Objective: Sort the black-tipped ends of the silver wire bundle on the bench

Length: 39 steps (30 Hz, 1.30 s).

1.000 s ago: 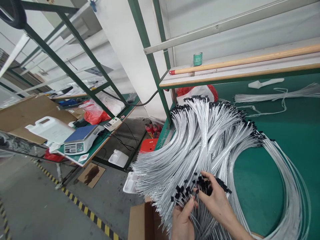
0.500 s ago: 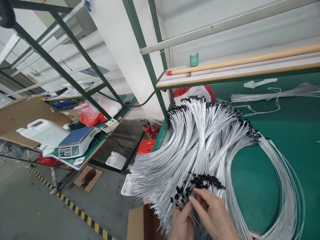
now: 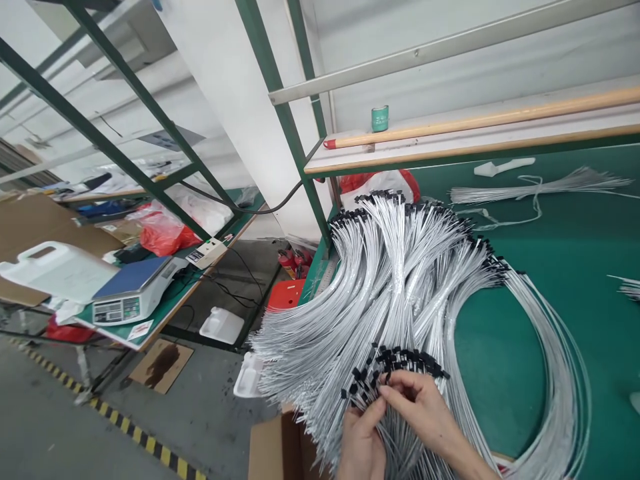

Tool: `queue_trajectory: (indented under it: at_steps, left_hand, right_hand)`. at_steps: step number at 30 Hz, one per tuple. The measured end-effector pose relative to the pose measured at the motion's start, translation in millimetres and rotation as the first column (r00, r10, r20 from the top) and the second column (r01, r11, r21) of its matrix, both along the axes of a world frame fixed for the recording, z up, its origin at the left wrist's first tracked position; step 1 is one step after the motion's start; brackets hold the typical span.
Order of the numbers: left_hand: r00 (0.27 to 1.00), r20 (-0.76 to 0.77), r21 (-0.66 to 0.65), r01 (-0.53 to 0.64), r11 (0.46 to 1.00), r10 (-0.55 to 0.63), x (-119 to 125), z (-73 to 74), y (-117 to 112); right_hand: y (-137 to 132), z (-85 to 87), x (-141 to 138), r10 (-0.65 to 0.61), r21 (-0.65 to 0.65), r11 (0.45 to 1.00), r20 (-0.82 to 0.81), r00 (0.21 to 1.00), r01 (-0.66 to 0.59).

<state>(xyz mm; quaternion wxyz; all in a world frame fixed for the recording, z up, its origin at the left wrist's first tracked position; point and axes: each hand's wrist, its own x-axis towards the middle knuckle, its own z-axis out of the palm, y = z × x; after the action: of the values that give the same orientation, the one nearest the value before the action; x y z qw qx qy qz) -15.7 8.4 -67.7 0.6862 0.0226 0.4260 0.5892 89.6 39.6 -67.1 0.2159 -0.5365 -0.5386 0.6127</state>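
Note:
My left hand [image 3: 364, 443] is closed round the necks of a bundle of thin grey-white wires, just below their black end pieces [image 3: 405, 360]. My right hand [image 3: 423, 405] is closed too, its thumb and fingertips pinching at one wire or black end among them; which of the two is hard to make out. Beyond both hands lies a large heap of the same wires [image 3: 345, 320], with their black ends gathered along the far side. Another bundle of wires [image 3: 547, 353] curves in a loop on the right of the green table [image 3: 505, 373].
A cardboard box [image 3: 273, 447] stands below the table's left edge. Above the back runs a shelf [image 3: 450, 143] bearing a wooden pole [image 3: 480, 121] and a green can [image 3: 380, 119]. Loose wires [image 3: 540, 189] and a white brush-like tool [image 3: 503, 167] lie behind. A scale [image 3: 137, 290] stands on the left bench.
The view has turned slightly right, so the surroundings sit further left and more wire ends show at the right edge. My right fingertips have shifted slightly among the black ends; my left grip stays.

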Motion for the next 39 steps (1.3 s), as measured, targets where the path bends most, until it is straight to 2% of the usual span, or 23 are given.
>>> queue_trajectory:
  at_steps: [4,8,11,19,25,30,33,37,39]
  left_hand:
    - [0.999,-0.025,-0.074,0.036,0.997,-0.038,-2,9.7,3]
    - [0.998,0.048,-0.099,-0.032,0.995,0.037,-3,13.4,4]
    - [0.998,0.044,-0.078,-0.044,0.996,0.048,-2,10.3,2]
    - [1.000,-0.006,0.060,-0.023,0.998,0.023,1,-9.6,-4]
    - [0.997,0.026,0.035,-0.076,0.997,0.075,1,-17.1,-6]
    - [0.997,0.029,0.036,-0.076,0.996,0.075,2,-16.4,-6]
    - [0.997,-0.006,-0.014,-0.081,0.997,0.081,4,-14.0,-6]
    - [0.981,-0.075,-0.086,-0.188,0.978,0.181,10,-7.8,-6]
    - [0.983,-0.081,-0.090,-0.174,0.981,0.167,11,-6.1,-6]
  right_hand:
    - [-4,-10.4,-2,-0.031,0.029,0.999,0.034,0.999,0.030]
    - [-9,-12.0,-2,-0.067,0.142,0.988,0.069,0.995,0.057]
    - [-11,-10.9,-2,-0.081,0.198,0.978,0.058,0.995,0.069]
    - [-2,-6.5,-3,-0.059,0.079,0.995,0.052,0.997,0.055]
    - [4,-0.1,-1,-0.027,0.006,1.000,-0.047,0.999,0.027]
    - [3,-1.6,0,-0.042,-0.049,0.998,-0.014,0.999,0.042]
    - [-1,-3.9,0,-0.028,-0.033,0.999,0.034,0.999,0.029]
    - [-5,-4.3,-1,-0.037,0.076,0.997,0.108,0.993,0.029]
    - [-6,-5.0,-2,-0.059,0.116,0.992,0.124,0.991,0.045]
